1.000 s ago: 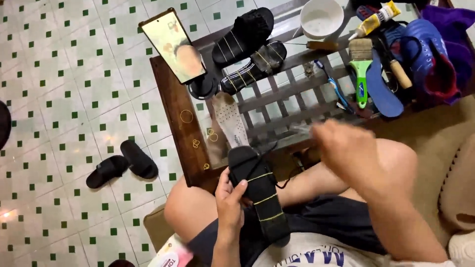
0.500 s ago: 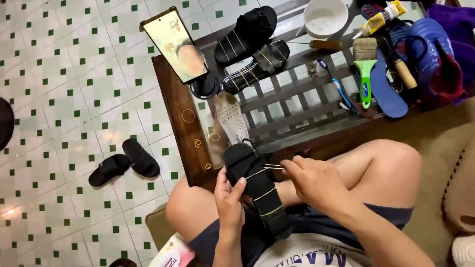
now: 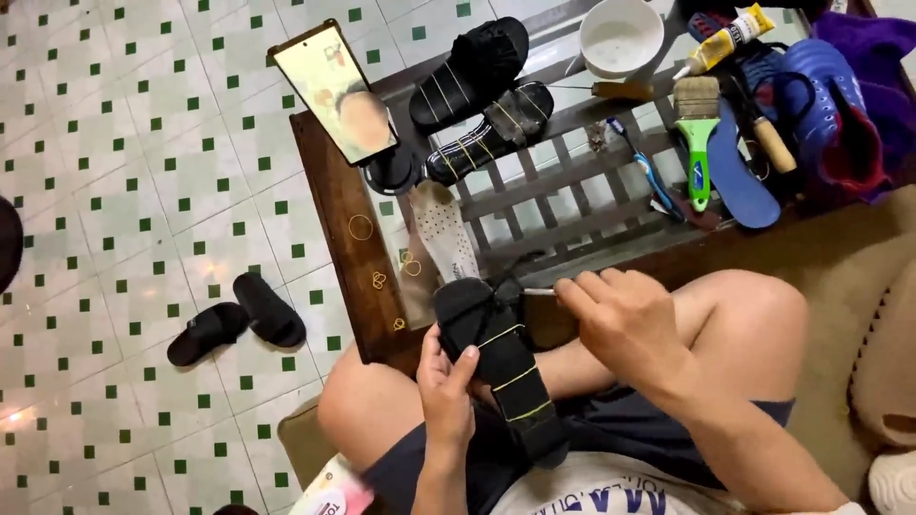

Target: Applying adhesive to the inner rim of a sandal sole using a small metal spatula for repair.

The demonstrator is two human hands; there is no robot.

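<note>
My left hand (image 3: 447,389) grips a black sandal (image 3: 501,367) by its left side and holds it over my lap. Thin yellow-green rubber bands cross the sandal's sole. My right hand (image 3: 625,319) is at the sandal's upper right edge, with the fingertips pinched together on a rubber band or strap there. A pale insole (image 3: 448,234) lies on the table just beyond the sandal.
On the wooden slatted table (image 3: 334,215) stand a phone on a holder (image 3: 336,93), two more banded black sandals (image 3: 472,62), a white bowl (image 3: 620,33), a green-handled brush (image 3: 698,143), a glue tube (image 3: 723,38), a toothbrush (image 3: 652,176) and blue footwear (image 3: 811,91). Loose rubber bands (image 3: 361,227) lie nearby. Black slippers (image 3: 239,319) sit on the tiled floor.
My right hand came down from a raised position over my knee to the sandal's upper right edge. The left hand kept its hold on the sandal.
</note>
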